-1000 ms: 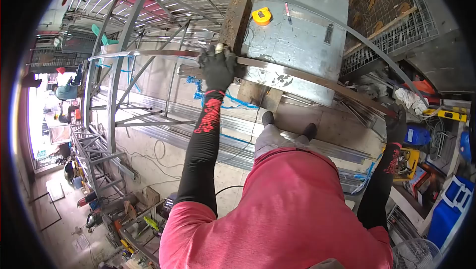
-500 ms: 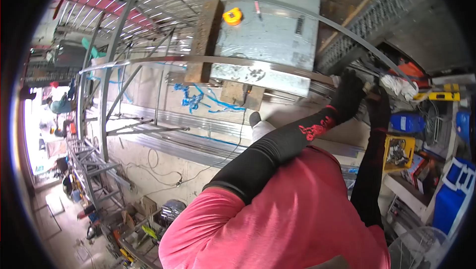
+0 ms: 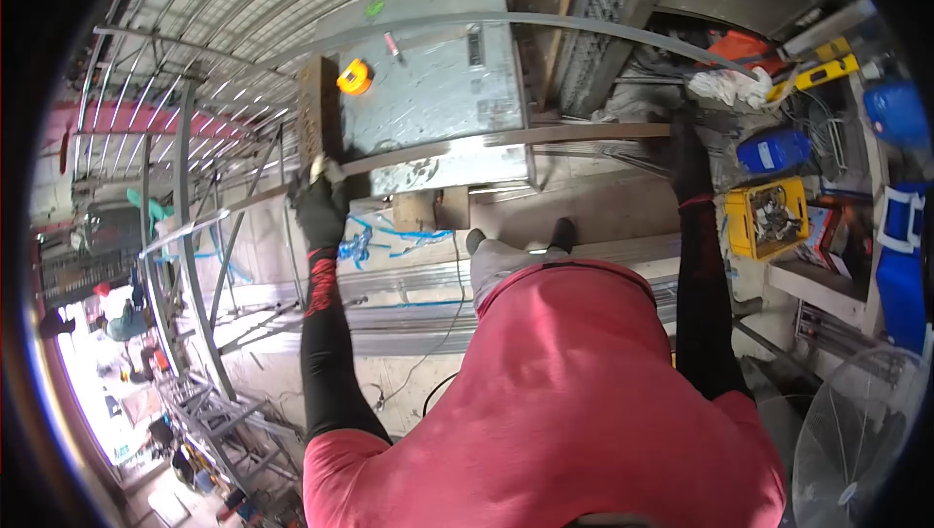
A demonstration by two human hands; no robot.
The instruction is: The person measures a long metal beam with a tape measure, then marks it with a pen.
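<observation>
A long, thin metal bar (image 3: 584,133) stretches across the head view over the near part of a grey metal-topped table (image 3: 428,90). My left hand (image 3: 319,212), in a black glove, is closed around the bar near the table's left side. Something small and pale shows at its fingers; I cannot make out what it is. At the bar's right end my right hand (image 3: 687,153), also dark-gloved, grips it, the fingers partly hidden in shadow. An orange-yellow tape measure (image 3: 354,76) and a pinkish marker-like stick (image 3: 392,46) lie on the tabletop.
Another grey bar (image 3: 603,30) crosses the table's far part. A rusty steel beam (image 3: 318,109) borders its left side. At right are a yellow crate (image 3: 767,219), a blue container (image 3: 773,151) and a fan (image 3: 856,440). Metal frames stand left; a cable crosses the floor.
My left hand has moved far left along the bar, away from my right hand, the pale thing still at its fingers. My view has turned, and my right hand stays at the right end.
</observation>
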